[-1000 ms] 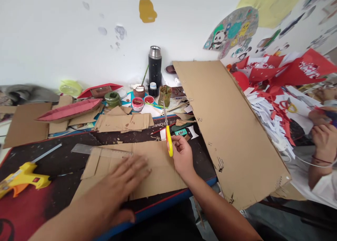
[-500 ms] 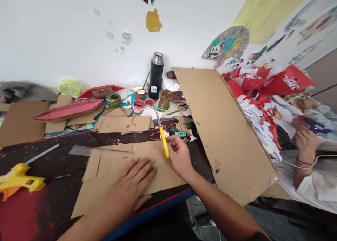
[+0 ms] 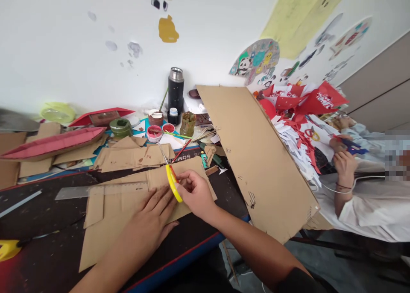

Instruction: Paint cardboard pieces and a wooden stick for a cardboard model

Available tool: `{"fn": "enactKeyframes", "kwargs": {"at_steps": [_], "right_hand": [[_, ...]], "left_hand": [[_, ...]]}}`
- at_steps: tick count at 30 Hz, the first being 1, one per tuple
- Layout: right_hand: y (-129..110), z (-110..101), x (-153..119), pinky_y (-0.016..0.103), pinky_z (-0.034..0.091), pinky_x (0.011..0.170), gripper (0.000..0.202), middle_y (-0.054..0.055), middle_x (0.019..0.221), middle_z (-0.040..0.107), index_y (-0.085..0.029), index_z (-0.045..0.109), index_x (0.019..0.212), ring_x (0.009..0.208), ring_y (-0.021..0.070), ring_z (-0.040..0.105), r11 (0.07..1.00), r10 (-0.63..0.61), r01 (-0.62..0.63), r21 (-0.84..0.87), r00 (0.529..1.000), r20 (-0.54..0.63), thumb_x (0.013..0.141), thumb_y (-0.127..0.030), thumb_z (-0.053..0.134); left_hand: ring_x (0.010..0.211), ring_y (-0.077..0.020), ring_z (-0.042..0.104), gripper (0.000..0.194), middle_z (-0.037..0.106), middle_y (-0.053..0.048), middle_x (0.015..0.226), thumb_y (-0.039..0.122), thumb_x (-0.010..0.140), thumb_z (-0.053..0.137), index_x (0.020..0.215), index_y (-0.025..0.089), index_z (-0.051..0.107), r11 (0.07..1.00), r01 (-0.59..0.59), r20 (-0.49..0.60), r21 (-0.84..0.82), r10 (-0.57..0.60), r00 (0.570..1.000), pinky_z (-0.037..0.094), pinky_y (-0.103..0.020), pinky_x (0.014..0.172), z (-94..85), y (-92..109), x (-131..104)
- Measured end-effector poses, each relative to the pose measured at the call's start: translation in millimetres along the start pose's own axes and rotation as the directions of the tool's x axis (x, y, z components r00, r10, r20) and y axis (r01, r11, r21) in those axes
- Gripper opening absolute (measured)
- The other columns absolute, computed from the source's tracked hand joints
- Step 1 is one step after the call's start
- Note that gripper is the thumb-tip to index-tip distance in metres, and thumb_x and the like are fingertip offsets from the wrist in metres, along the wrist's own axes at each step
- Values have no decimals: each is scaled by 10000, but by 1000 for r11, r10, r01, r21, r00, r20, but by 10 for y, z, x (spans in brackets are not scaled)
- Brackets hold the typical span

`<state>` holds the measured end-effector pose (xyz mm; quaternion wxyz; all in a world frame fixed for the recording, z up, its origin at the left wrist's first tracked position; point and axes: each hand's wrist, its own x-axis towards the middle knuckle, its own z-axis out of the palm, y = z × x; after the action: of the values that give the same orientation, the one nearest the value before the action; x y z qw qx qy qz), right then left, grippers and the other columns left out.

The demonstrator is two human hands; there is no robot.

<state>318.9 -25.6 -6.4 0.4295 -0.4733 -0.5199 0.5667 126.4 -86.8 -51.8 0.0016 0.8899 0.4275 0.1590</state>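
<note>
My left hand lies flat with its fingers spread on a brown cardboard sheet. Just right of it, my right hand grips yellow-handled scissors above the sheet, blades pointing away from me. A clear ruler lies partly on the sheet's far left part. Near the sheet's left side sits a small folded cardboard strip.
A large cardboard panel leans on the right. Behind are paint pots, a black flask and cardboard scraps. A yellow glue gun lies far left. Another person's hand is at right.
The view has shifted to the right. My right hand has moved left with the scissors, closer to my left hand. The cardboard sheet has turned slightly, and the small teal item stands at a different angle.
</note>
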Motion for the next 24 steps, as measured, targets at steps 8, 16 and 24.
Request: {"fn": "enactKeyframes", "kwargs": {"at_steps": [8, 16, 24], "right_hand": [[62, -174, -76, 256, 415, 585, 292, -55, 720, 592, -218, 734, 1080, 606, 128, 520, 960, -44, 76, -270, 991, 124, 897, -436, 802], [-107, -482, -47, 280, 451, 679, 266, -24, 767, 700, -217, 765, 1150, 660, 156, 617, 761, -35, 167, -628, 975, 217, 943, -381, 793], [-259, -571, 26, 301, 380, 679, 248, 61, 932, 822, -188, 771, 1193, 766, 214, 715, 395, 48, 310, -865, 933, 356, 1010, -356, 771]], "left_hand": [[1437, -376, 694, 526, 785, -174, 1478, 536, 1150, 491, 1455, 182, 733, 997, -19, -37, -74, 16, 999, 491, -594, 1275, -59, 64, -72], [1428, -306, 707, 491, 780, -108, 1512, 431, 1156, 524, 1590, 239, 648, 986, 47, -148, -159, -71, 986, 601, -472, 1171, -498, -195, -135], [1315, -333, 748, 424, 832, -127, 1383, 442, 1140, 518, 1373, 222, 796, 982, 171, -116, -86, -180, 977, 596, -509, 1148, -555, -677, -332]]}}
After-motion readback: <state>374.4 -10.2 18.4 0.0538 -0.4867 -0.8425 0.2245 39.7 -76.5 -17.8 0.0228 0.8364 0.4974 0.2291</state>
